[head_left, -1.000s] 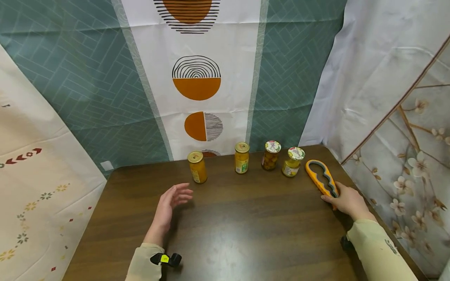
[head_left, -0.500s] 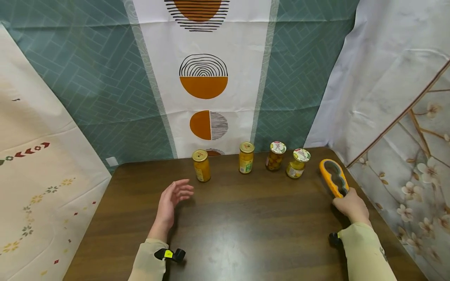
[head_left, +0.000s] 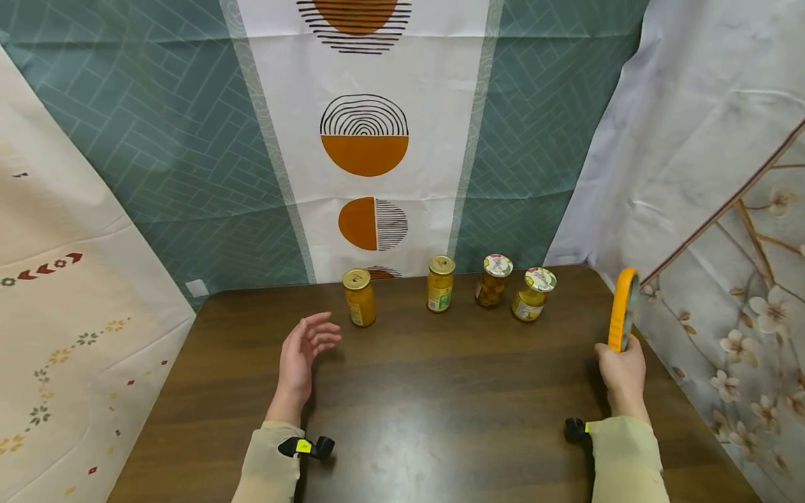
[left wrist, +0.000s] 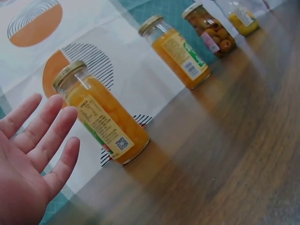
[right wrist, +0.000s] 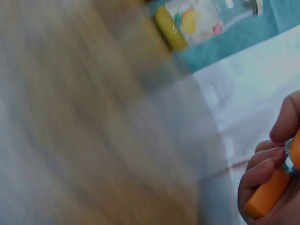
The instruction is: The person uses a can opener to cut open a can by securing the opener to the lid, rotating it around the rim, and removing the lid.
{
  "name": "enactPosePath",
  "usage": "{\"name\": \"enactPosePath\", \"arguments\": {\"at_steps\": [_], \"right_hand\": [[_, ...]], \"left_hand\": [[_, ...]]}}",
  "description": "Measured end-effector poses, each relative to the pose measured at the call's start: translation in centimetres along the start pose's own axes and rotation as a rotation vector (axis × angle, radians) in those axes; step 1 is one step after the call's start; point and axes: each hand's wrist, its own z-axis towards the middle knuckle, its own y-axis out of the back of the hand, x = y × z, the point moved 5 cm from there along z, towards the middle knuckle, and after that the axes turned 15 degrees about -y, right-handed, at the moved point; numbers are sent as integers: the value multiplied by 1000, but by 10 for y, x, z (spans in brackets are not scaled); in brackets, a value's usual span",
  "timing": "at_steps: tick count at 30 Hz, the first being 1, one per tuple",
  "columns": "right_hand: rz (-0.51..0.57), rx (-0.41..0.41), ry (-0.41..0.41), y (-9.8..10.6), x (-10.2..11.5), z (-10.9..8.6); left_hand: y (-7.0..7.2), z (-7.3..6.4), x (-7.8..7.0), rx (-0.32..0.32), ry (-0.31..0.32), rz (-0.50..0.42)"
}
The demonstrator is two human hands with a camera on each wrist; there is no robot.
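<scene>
My right hand [head_left: 622,374] grips an orange jar opener [head_left: 620,311] with a dark inner edge, held up off the table at the right. In the right wrist view its orange handle [right wrist: 268,194] lies in my curled fingers. My left hand [head_left: 300,353] hovers over the table with relaxed fingers and holds nothing. Nearest to it stands a gold-lidded jar of orange fruit [head_left: 360,300]; in the left wrist view the hand [left wrist: 28,164] is beside that jar [left wrist: 105,117].
Along the back of the brown table [head_left: 390,391] stand a second gold-lidded jar [head_left: 440,286], a jar of dark round fruit [head_left: 492,283] and a short jar of yellow contents [head_left: 530,300]. Patterned cloths [head_left: 534,140] hang behind and at the sides.
My right hand has lifted the jar opener from the table and turned it upright, edge-on to the head view. My left hand has barely moved. The jars have not moved on the table.
</scene>
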Motion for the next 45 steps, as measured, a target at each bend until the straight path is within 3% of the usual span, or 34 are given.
{"name": "enactPosePath", "arguments": {"at_steps": [7, 11, 15, 18, 22, 27, 32, 35, 41, 45], "right_hand": [[295, -39, 70, -10, 28, -24], [469, -32, 177, -15, 53, -42], [541, -49, 309, -20, 71, -62], [512, -78, 425, -21, 81, -75], [388, -132, 556, -22, 87, -85], [233, -195, 620, -24, 90, -89], [183, -196, 671, -27, 98, -96], [194, -183, 708, -29, 102, -99], [199, -160, 754, -31, 105, -102], [146, -153, 773, -31, 105, -102]], "left_hand": [[1, 7, 2, -65, -8, -16], [3, 14, 0, -138, -38, -46], [1, 20, -1, -210, -78, -83], [-4, 21, 0, -238, -92, -76], [-9, 20, 4, -233, -96, -45], [-12, 22, 10, -251, -87, 10], [-17, 27, 16, -276, -85, 51], [-25, 31, 22, -239, -74, 81], [-42, 40, 38, -104, -82, 181], [-53, 46, 52, -49, -35, 235]]}}
